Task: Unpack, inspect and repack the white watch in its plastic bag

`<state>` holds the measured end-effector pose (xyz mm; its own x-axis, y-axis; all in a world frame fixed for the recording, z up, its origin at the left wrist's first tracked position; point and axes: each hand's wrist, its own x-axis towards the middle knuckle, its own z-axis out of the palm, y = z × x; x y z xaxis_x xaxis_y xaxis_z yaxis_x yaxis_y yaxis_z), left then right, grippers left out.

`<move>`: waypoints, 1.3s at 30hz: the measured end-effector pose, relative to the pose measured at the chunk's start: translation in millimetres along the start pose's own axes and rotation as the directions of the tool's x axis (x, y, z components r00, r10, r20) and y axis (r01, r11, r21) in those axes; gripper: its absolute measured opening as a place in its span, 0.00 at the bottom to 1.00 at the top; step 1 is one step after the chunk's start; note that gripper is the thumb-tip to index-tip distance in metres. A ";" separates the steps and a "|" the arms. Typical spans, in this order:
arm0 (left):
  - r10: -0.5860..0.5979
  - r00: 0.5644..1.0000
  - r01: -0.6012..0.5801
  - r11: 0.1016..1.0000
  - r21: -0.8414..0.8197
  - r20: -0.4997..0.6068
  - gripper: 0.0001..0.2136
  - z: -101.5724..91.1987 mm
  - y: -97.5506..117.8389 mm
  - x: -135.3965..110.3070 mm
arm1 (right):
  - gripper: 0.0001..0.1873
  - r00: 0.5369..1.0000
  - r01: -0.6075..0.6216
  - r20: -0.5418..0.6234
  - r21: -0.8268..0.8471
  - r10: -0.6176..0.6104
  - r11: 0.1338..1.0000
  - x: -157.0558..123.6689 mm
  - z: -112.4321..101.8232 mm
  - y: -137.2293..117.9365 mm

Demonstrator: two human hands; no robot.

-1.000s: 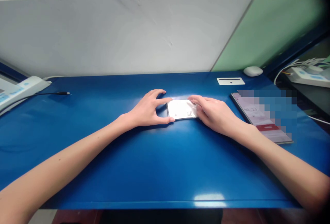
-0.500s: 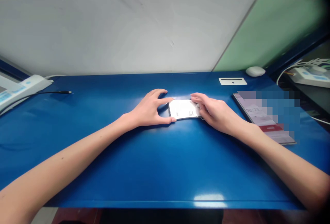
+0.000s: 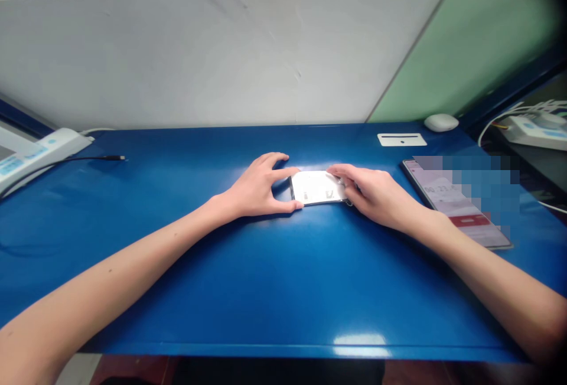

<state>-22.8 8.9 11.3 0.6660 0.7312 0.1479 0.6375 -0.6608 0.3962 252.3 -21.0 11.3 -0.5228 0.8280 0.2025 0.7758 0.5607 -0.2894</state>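
Note:
A small white flat packet point(image 3: 315, 187) lies at the middle of the blue table point(image 3: 266, 279). My left hand point(image 3: 257, 187) grips its left edge between thumb and forefinger, the other fingers curved above the table. My right hand point(image 3: 372, 193) rests over the packet's right edge, fingers pressed together on it. The packet's right end is hidden under those fingers.
A phone point(image 3: 456, 202) with a lit screen lies right of my right hand. Behind it sit a white card point(image 3: 401, 139) and a white oval case point(image 3: 440, 122). At the far left a white device point(image 3: 35, 152) and a black cable point(image 3: 88, 160); a wall stands behind.
Both hands stay on the packet. The right fingers have shifted slightly over its right edge; the view has drifted a little.

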 end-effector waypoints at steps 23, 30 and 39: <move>0.012 1.000 -0.012 1.000 -0.014 -0.016 0.31 1.5 -1.2 0.2 | 0.19 0.999 -0.037 0.000 0.005 0.037 0.999 2.1 -3.6 -3.4; 0.012 1.000 -0.012 1.000 -0.004 -0.010 0.31 1.6 -2.0 -0.2 | 0.19 1.000 0.002 -0.016 -0.020 -0.002 1.000 1.9 -3.7 -1.7; 0.004 1.000 -0.004 1.000 0.003 0.000 0.31 1.1 -1.3 -0.8 | 0.19 1.000 0.001 -0.008 -0.008 -0.001 1.000 1.1 -2.3 0.3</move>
<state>-23.8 8.9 9.6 0.6682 0.7287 0.1497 0.6361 -0.6640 0.3930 252.7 -19.9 13.6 -0.5210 0.8273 0.2100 0.7781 0.5615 -0.2817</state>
